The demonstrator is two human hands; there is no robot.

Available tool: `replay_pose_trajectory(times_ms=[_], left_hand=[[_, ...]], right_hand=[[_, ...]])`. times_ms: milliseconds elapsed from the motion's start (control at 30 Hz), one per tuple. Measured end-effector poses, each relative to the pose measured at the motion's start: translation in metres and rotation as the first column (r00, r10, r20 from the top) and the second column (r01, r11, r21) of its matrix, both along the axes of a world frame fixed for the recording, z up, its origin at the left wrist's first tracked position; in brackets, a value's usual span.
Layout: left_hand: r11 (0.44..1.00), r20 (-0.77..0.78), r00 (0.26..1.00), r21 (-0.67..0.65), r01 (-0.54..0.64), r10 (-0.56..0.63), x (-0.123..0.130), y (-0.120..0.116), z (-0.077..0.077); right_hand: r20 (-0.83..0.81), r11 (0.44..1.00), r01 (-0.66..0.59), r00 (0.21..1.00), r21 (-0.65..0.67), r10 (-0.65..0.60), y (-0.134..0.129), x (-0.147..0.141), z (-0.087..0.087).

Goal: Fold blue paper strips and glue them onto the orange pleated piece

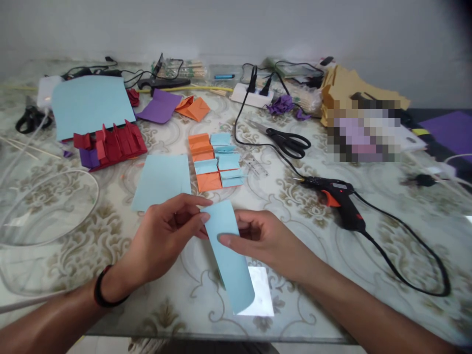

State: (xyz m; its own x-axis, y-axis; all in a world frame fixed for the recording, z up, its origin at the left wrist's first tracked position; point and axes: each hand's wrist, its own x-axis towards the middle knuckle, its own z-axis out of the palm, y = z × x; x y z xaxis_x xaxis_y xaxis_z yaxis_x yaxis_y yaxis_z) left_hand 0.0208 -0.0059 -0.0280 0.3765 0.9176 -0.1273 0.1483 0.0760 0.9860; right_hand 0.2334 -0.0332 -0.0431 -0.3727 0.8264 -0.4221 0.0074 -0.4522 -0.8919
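Note:
Between my hands, above the table's front part, is a light blue paper (234, 270) folded into a long strip, its lower end curved. My left hand (180, 221) pinches its upper left corner between thumb and fingers. On the right edge, my right hand (254, 236) grips the strip, thumb on the front face and fingers behind. Flat light blue sheets (162, 179) lie just beyond my left hand. Farther back sits a block of folded orange and light blue pieces (208, 180).
A glue gun (341, 199) with its cable lies right, near black scissors (289, 141). Behind are a white power strip (250, 96), purple paper (160, 105) and orange folded paper (197, 109). Red folded pieces (121, 145) and a larger blue stack (94, 105) lie left.

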Motion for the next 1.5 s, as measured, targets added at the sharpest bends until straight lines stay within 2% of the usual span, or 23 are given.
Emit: replay_pose_trajectory(times_ms=[200,400,567,633,733,867,967,1100,1200,1267,1333,1367,1400,1433,1500], left_hand=[[0.999,0.035,0.998,-0.015,-0.043,0.043,-0.002,0.002,0.003],[0.994,0.064,0.992,0.000,0.106,-0.105,-0.009,0.006,0.005],[0.958,0.070,0.966,-0.128,0.255,-0.248,-0.009,0.004,0.004],[0.943,0.057,0.961,-0.184,0.276,-0.270,-0.006,0.002,0.003],[0.947,0.060,0.971,-0.215,0.239,-0.231,-0.003,0.002,0.002],[0.977,0.067,0.990,-0.168,0.134,-0.124,-0.003,0.008,0.005],[0.989,0.050,0.998,-0.138,0.053,-0.047,-0.007,0.012,0.007],[0.991,0.085,0.996,-0.130,0.042,-0.031,-0.011,0.015,0.004],[0.984,0.134,0.991,-0.175,0.026,-0.002,-0.011,0.016,0.003],[0.972,0.195,0.979,-0.232,-0.020,0.067,-0.010,0.018,0.005],[0.955,0.265,0.955,-0.291,-0.051,0.132,-0.009,0.020,0.008],[0.947,0.291,0.945,-0.317,-0.054,0.151,-0.009,0.021,0.009],[0.939,0.306,0.939,-0.340,-0.048,0.159,-0.009,0.022,0.010],[0.932,0.313,0.936,-0.359,-0.040,0.161,-0.009,0.023,0.010],[0.920,0.312,0.938,-0.392,-0.021,0.154,-0.011,0.024,0.009]], right_hand=[[-0.008,0.999,0.036,0.999,0.008,-0.036,0.002,0.004,0.001],[-0.025,0.998,0.044,0.999,-0.050,-0.045,0.007,0.011,0.009],[-0.058,0.999,-0.035,0.998,-0.030,0.034,0.009,0.015,0.006],[-0.050,0.999,-0.046,0.998,-0.004,0.046,0.009,0.016,0.003],[-0.068,0.998,-0.065,0.995,0.018,0.066,0.010,0.016,0.002],[-0.125,0.997,-0.077,0.989,-0.002,0.076,0.012,0.017,0.009],[-0.116,0.999,-0.027,0.993,-0.020,0.025,0.015,0.018,0.014],[-0.108,0.998,0.061,0.992,0.001,-0.061,0.016,0.021,0.014],[-0.137,0.993,0.096,0.987,0.065,-0.086,0.016,0.024,0.012],[-0.165,0.977,0.111,0.983,0.180,-0.081,0.015,0.026,0.011],[-0.134,0.926,0.115,0.988,0.360,-0.070,0.013,0.027,0.010],[-0.080,0.874,0.116,0.993,0.472,-0.088,0.012,0.027,0.010],[-0.007,0.798,0.101,0.993,0.594,-0.120,0.012,0.027,0.010],[0.071,0.700,0.067,0.984,0.711,-0.166,0.011,0.027,0.010],[0.174,0.467,-0.036,0.951,0.883,-0.254,0.009,0.025,0.010]])
